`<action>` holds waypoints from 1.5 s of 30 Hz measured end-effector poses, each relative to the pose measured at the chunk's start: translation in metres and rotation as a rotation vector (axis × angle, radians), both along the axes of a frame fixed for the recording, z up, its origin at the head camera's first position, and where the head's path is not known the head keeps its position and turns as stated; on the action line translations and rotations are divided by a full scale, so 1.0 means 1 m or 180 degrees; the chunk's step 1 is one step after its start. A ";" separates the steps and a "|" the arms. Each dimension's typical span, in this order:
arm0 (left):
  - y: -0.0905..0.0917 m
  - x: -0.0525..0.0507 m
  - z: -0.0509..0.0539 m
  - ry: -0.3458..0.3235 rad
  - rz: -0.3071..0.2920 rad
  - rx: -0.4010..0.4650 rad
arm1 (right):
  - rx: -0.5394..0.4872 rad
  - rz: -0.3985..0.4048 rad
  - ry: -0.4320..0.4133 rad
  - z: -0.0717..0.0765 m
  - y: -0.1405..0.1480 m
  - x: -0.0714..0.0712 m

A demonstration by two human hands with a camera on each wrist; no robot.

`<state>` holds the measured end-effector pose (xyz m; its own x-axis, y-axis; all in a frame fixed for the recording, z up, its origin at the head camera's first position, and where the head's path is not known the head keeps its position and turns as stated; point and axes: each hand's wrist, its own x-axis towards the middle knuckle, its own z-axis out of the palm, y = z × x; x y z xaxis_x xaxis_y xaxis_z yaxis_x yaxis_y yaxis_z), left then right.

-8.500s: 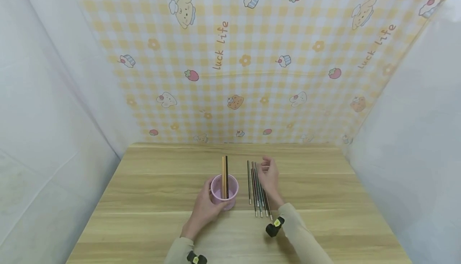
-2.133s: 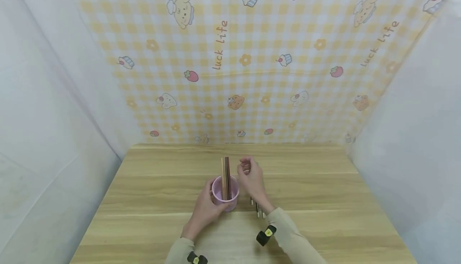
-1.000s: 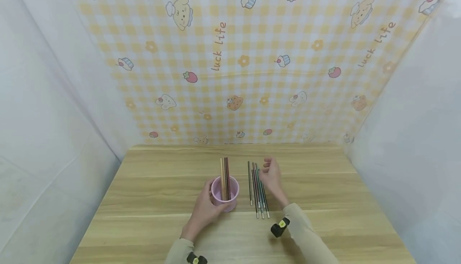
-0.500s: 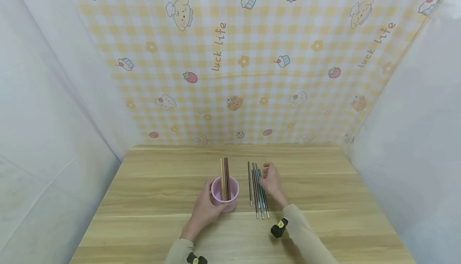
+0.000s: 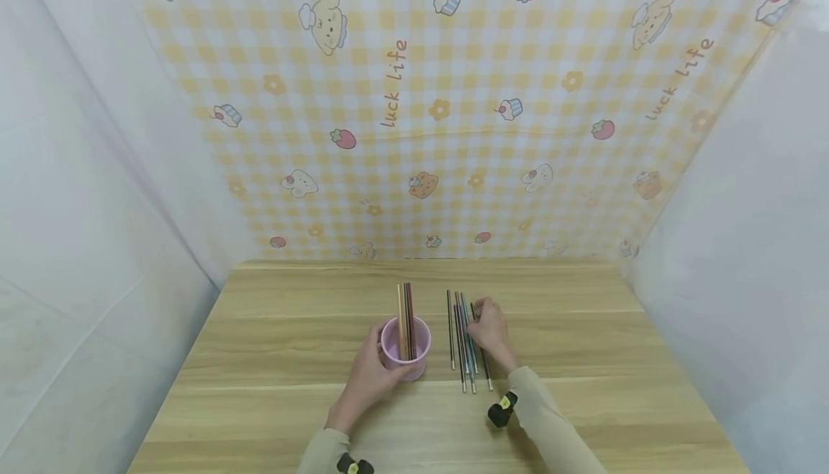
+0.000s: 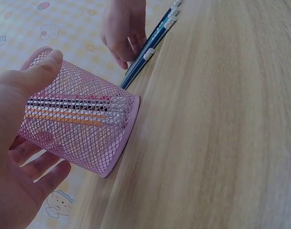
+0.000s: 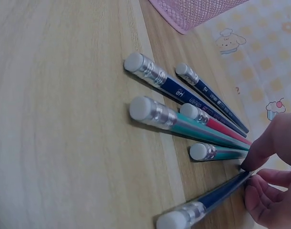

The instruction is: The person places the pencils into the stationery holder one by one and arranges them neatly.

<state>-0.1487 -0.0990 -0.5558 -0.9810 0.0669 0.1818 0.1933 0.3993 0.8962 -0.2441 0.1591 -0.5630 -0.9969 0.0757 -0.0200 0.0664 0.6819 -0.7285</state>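
Note:
My left hand (image 5: 370,375) grips a pink mesh pencil cup (image 6: 78,138), thumb on one side and fingers round the other. Inside the cup stand several pencils (image 5: 403,316), orange, black and red, eraser ends down. To the right, my right hand (image 5: 494,331) pinches a dark blue pencil (image 7: 221,192) between thumb and fingers, near the end away from its white eraser. That pencil lies on the table, slightly apart from a loose group. In the group are green pencils (image 7: 193,128), a red pencil (image 7: 221,126) and dark blue pencils (image 7: 183,95).
The wooden table (image 5: 291,344) ends at a back edge against a yellow checked cloth (image 5: 453,150) with cartoon prints. White sheets (image 5: 97,208) hang at both sides. A small black camera (image 5: 502,411) sits on the right wrist.
A red pencil has joined those in the cup since the oldest frame. Over the last half second, my right hand has lowered slightly and drawn a dark blue pencil rightward from the group.

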 end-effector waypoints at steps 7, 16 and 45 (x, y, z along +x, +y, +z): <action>0.001 -0.001 0.001 -0.0081 0.0014 0.0011 | 0.0293 -0.0006 0.0051 0.002 -0.001 -0.002; 0.000 -0.001 0.002 -0.0051 0.0034 0.0024 | 0.0486 0.0008 0.0116 0.005 -0.001 -0.003; -0.002 0.001 0.000 0.0030 -0.0018 -0.0005 | -0.0458 0.0028 0.0413 0.050 -0.019 0.004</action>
